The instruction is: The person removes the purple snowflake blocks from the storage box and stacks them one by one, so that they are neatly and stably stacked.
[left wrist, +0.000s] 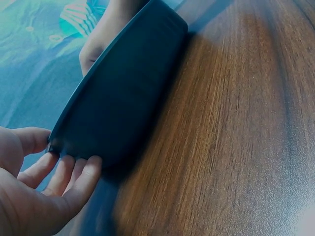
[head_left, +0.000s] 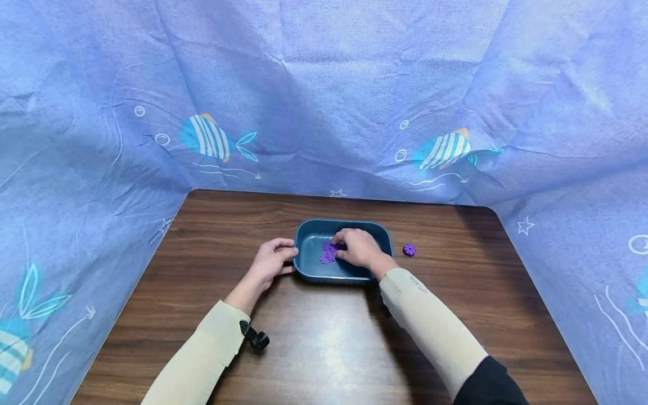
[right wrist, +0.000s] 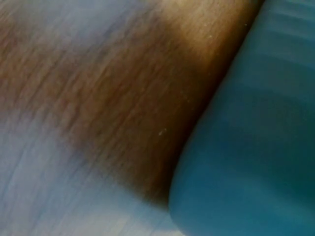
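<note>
A dark teal rectangular tub (head_left: pixel 304 270) stands on the table. Several flat purple notched discs (head_left: pixel 326 257) lie inside it, left of its middle. My left hand (head_left: pixel 270 261) grips the tub's left end. In the left wrist view, the thumb of the left hand (left wrist: pixel 44 182) is at the rim and its fingertips press the outer wall. My right hand (head_left: pixel 358 247) reaches into the tub, thumb and forefinger at the discs; whether it pinches one cannot be told. The right wrist view shows only the tub's outer wall (right wrist: pixel 251 147) and wood, no fingers.
Right of the tub, a purple notched piece (head_left: pixel 409 250), thicker than one disc, lies on the brown wooden table (head_left: pixel 228 219). Behind the table and at its sides hangs a blue cloth with fish (head_left: pixel 324 112). Light glares off the table's front.
</note>
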Demonstrator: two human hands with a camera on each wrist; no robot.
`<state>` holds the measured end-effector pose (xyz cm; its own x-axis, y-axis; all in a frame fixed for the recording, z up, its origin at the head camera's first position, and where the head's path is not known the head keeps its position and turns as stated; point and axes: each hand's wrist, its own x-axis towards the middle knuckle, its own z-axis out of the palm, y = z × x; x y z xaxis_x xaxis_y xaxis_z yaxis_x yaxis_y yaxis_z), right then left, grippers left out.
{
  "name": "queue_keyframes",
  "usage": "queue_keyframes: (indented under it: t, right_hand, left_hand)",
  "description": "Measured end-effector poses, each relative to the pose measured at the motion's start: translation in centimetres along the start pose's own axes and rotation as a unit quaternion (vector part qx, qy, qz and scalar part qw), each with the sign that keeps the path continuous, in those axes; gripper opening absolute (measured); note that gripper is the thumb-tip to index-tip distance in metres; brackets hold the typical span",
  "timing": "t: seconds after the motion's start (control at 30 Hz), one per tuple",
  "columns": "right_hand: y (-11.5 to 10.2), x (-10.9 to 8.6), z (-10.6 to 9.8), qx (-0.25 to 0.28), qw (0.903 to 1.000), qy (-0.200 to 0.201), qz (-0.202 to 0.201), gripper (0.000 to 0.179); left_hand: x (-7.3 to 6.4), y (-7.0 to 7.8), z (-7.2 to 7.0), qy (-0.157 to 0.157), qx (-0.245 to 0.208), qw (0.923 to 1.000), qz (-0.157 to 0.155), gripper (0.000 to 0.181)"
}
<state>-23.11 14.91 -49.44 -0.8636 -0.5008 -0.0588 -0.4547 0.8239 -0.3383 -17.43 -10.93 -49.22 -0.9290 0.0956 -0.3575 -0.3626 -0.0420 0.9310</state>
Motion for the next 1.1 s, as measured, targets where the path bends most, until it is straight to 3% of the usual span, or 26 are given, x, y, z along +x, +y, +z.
queue_keyframes:
  t: [0.7, 1.1]
  right_hand:
    - [0.4, -0.6, -1.0, 0.058, 0.9976, 0.016, -0.036, 0.025]
    - [1.3, -2.0, -2.8, 0.105, 0.9914, 0.066, -0.042, 0.027]
  left_hand:
    - [-0.1, 0.0, 0.1, 0.008, 0.003, 1.0, 0.001, 0.036]
    - [-0.1, 0.1, 0.2, 0.013, 0.005, 0.9999, -0.001, 0.035]
